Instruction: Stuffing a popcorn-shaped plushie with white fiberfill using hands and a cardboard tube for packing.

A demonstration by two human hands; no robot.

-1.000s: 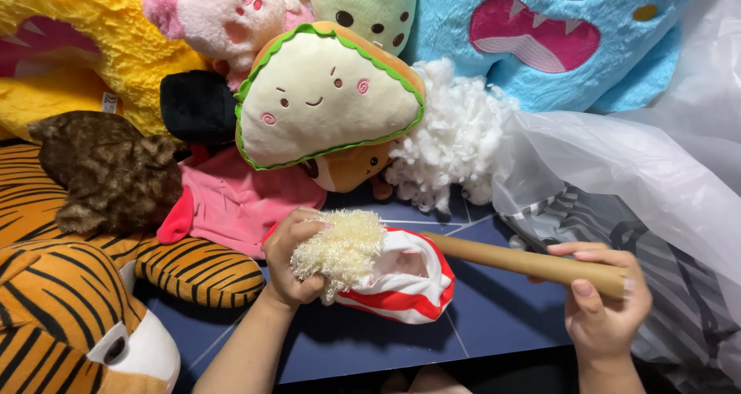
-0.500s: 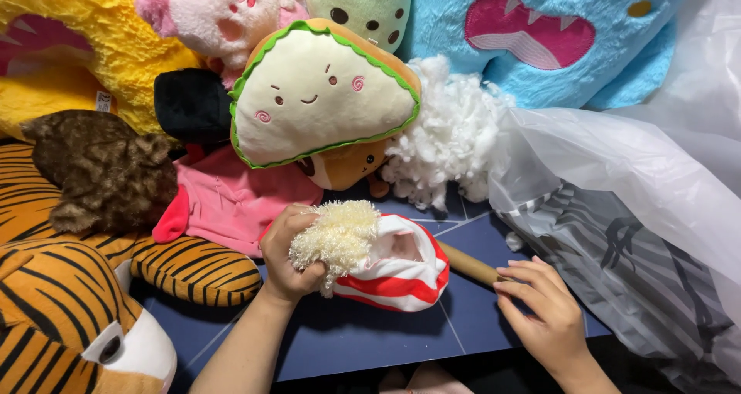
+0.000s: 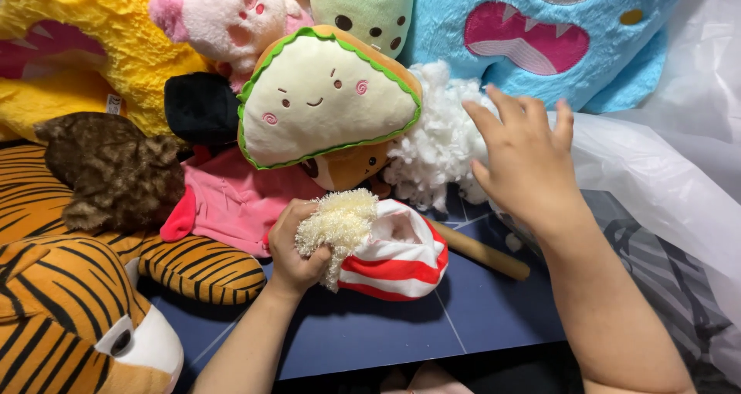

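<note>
Nearest, gripped a cream fuzzy tuft [image 3: 337, 226] with left hand [image 3: 297, 247], fingers closed, at the mouth of a red-and-white striped pouch [image 3: 401, 259] on the blue table [image 3: 386, 332]. Behind the pouch, lay a wooden stick [image 3: 486, 253]. Farther, spread right hand [image 3: 525, 162] open, holding nothing, by white stuffing [image 3: 436, 143] beside the sandwich plush [image 3: 328, 97].

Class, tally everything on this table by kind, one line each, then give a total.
Plush toys: 9, among them the sandwich plush
Striped toy skin in left hand: 1
Stuffing heap by right hand: 1
Wooden stick: 1
Plastic bag: 1
Total: 13
</note>
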